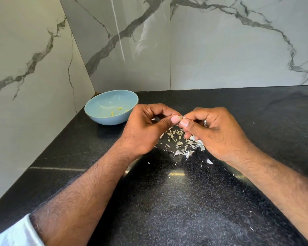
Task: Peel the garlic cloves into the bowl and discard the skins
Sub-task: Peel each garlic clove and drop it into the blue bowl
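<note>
Both hands raised together, left hand and right hand curled, thumbs pinching

Your forearms are bare and hairy, with a pale, whitish sleeve pushed up by the left elbow. There's a silvery ring on a finger of your right hand.

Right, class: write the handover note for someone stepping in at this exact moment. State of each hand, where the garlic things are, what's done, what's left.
Left hand: pinches a garlic clove at the fingertips.
Right hand: pinches the same clove, picking at its skin.
Bowl: blue, on the black counter to the left near the wall corner, holding a few peeled pieces.
Skins: loose pile on the counter under the hands, with scattered flakes nearer the person.
Done: some cloves peeled into the bowl.
Left: finish this clove, drop it in, discard the skins.
</note>
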Motion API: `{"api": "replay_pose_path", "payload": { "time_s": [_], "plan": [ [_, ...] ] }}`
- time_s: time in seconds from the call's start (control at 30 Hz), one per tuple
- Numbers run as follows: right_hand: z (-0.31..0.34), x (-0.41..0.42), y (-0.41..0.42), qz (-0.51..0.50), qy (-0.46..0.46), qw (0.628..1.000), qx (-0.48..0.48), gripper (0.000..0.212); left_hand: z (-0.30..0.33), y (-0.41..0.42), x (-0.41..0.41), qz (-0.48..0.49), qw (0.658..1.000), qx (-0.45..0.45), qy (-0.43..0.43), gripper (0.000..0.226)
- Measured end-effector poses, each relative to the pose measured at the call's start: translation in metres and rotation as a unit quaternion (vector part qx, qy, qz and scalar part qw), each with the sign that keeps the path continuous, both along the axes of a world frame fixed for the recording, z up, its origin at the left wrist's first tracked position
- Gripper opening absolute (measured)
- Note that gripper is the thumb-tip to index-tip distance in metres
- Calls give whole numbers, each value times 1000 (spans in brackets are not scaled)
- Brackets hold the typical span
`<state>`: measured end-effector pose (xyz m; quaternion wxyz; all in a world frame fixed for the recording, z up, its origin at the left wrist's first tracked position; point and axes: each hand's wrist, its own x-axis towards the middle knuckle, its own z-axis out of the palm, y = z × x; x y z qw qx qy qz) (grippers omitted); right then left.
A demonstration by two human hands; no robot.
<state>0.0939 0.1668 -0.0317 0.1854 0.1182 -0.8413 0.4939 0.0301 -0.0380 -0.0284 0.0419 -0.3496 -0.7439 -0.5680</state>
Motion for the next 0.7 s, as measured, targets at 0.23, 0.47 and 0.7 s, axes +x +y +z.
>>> {"api": "replay_pose_path", "payload": {
  "time_s": [0.23, 0.47, 0.7],
  "plan": [
    [2, 2, -5, -37, 38, 998, -32, 15, -1, 4, 3, -6, 1000, 15, -21, 9],
    [3, 1, -2, 27, 45, 998, 22, 9, 1, 3, 4, -47, 986, 65, -144, 13],
    [6, 5, -3, -14, 35, 999, 12, 10, 3, 1, 2, -83, 958, 112, -251, 13]
  ]
}}
